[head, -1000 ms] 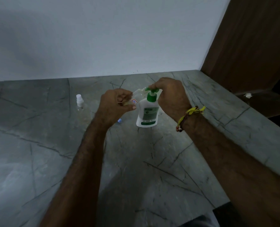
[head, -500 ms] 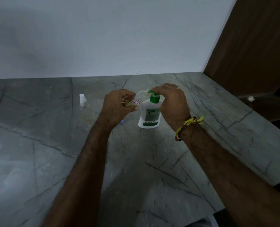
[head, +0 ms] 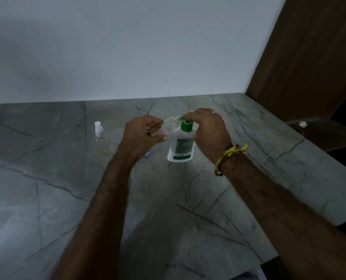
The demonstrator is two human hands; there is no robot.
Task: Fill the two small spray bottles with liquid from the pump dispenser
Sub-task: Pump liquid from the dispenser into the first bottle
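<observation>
The pump dispenser is a white plastic bottle with a green pump head and a green-and-white label; it stands upright on the grey veined stone desk, near the middle of it. The right hand sits over the pump head, fingers curled down on top of it, the palm close beside the bottle's shoulder; a yellow thread band circles that wrist. The left hand grips a small clear spray bottle, held tilted with its open neck up against the green nozzle. This bottle carries a small white sticker with red marks, and a pale yellowish liquid shows inside its lower part. A second small spray bottle stands upright on the desk well to the left, its white spray top in place; its clear body is hard to read, so its contents cannot be told. A small blue-tipped piece lies on the desk just below the left hand.
</observation>
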